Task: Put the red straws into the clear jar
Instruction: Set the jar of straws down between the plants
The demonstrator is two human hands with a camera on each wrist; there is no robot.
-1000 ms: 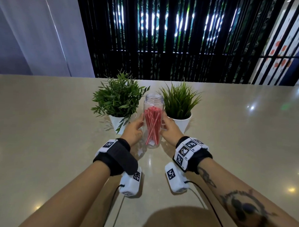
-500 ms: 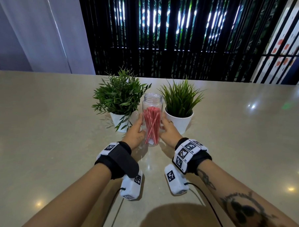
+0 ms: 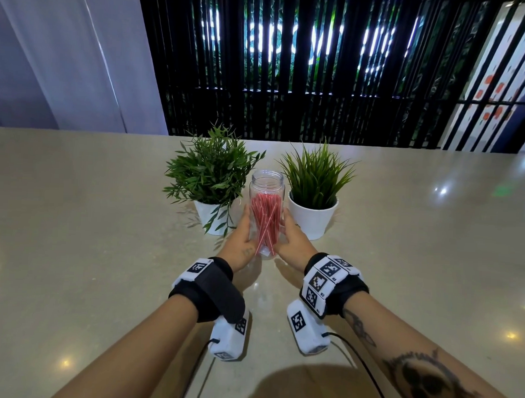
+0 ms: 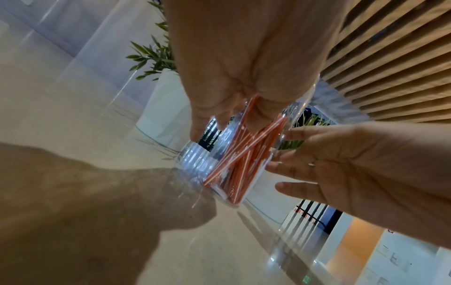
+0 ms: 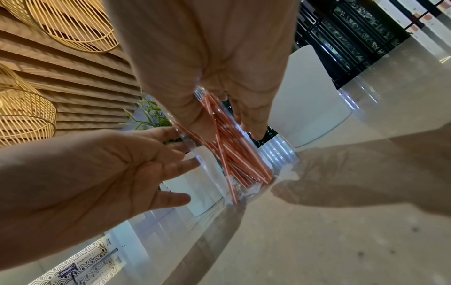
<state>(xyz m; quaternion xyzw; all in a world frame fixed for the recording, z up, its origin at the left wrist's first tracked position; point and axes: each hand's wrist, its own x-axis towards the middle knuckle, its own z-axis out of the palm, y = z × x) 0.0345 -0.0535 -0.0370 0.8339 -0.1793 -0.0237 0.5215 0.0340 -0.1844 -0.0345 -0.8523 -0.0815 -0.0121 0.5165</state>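
Observation:
A clear jar (image 3: 267,184) stands upright on the table, its mouth uncovered, with a bundle of red straws (image 3: 265,218) leaning inside it. My left hand (image 3: 243,229) lies against the jar's left side and my right hand (image 3: 289,228) against its right side, thumbs pointing up along the glass. In the left wrist view the right hand's fingers (image 4: 292,133) are stretched out, tips at the jar wall, beside the straws (image 4: 241,160). Seen from the right wrist, the left hand's fingers (image 5: 171,152) are likewise straight beside the straws (image 5: 240,160). No straw lies outside the jar.
Two green plants in white pots flank the jar closely, one at its left (image 3: 211,175) and one at its right (image 3: 314,186). The beige table (image 3: 72,250) stretches wide on both sides. Black slats rise behind its far edge.
Both hands stay at the jar's sides and the jar stands in the same spot between the pots. The head view has tilted up slightly.

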